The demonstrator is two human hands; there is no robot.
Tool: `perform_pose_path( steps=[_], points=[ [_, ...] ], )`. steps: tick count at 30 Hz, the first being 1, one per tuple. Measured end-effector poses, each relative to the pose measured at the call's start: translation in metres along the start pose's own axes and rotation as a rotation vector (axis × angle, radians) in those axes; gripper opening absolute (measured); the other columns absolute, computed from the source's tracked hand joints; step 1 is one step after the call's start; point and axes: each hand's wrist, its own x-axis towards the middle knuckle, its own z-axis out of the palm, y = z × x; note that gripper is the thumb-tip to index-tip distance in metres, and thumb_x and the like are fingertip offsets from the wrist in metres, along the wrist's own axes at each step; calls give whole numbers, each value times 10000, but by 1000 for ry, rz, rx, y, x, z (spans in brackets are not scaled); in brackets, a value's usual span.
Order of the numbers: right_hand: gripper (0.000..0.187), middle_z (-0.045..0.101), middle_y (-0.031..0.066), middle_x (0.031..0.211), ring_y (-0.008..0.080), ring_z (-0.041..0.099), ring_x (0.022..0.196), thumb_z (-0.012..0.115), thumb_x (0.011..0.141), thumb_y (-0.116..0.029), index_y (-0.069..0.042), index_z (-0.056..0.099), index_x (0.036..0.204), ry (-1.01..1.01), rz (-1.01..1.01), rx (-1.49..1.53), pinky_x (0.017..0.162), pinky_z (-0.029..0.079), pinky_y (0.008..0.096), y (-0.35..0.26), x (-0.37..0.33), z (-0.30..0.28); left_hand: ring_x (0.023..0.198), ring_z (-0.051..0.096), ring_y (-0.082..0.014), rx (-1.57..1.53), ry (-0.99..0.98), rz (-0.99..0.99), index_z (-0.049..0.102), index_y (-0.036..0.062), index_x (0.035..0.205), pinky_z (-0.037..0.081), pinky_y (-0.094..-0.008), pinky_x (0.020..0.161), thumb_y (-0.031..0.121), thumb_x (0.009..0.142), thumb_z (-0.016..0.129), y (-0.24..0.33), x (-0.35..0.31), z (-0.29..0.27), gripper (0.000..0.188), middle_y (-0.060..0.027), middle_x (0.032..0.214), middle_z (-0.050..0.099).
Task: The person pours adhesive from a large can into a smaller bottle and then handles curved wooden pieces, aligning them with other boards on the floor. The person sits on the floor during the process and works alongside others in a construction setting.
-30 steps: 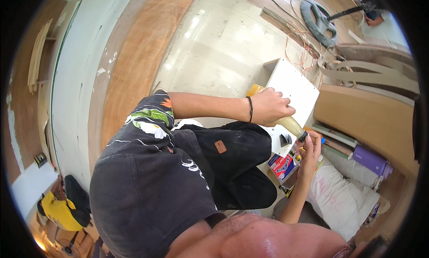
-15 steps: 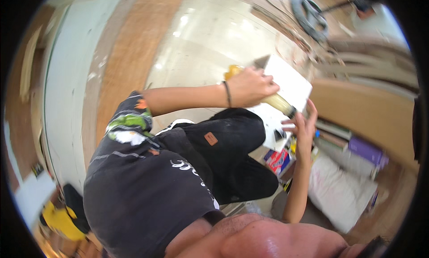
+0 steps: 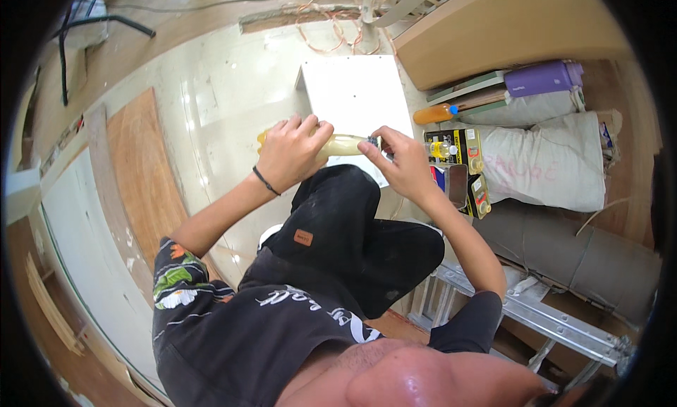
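Observation:
A clear plastic bottle (image 3: 340, 146) with pale yellow contents lies sideways in front of my body. My left hand (image 3: 296, 143) is wrapped round its body from above, and the bottle's yellow base sticks out on the left. At the other end, my right hand (image 3: 400, 159) pinches the dark neck end (image 3: 372, 142) between thumb and fingers. Whether that dark part is a separate cap, I cannot tell. Just beyond and beneath the bottle is a white panel (image 3: 356, 90) with small holes and a turned-down edge.
To the right are an orange drink bottle (image 3: 434, 114), black-and-yellow packages (image 3: 458, 143), a purple case (image 3: 539, 79) and a white sack (image 3: 550, 164). An aluminium ladder (image 3: 543, 322) lies lower right. Loose wires (image 3: 331, 30) trail at the back, and a wooden board (image 3: 141, 174) lies left.
The view has swung, so the scene sits differently. My right hand's fingers, spread near the dark end before, now pinch it. The left hand keeps its hold on the bottle.

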Motion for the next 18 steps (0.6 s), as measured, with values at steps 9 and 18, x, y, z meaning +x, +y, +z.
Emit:
perform_pose_path(
  steps=[9,18],
  points=[
    [363,562,104,788,260,578,721,654,884,-392,-41,564,881,158,-344,-156,610,462,370,-4,-1,-15,724,635,-279,-405,-354,116,595,73,946,519,-368,667,211,653,736,-16,37,-21,353,-105,796,619],
    [213,562,60,1027,203,594,985,605,884,-259,-190,541,1074,-22,-925,-432,864,506,363,-32,-9,-34,822,601,-95,-1288,-1581,149,598,34,1083,501,-250,714,128,731,762,-47,47,2,399,-27,901,649]
  ],
)
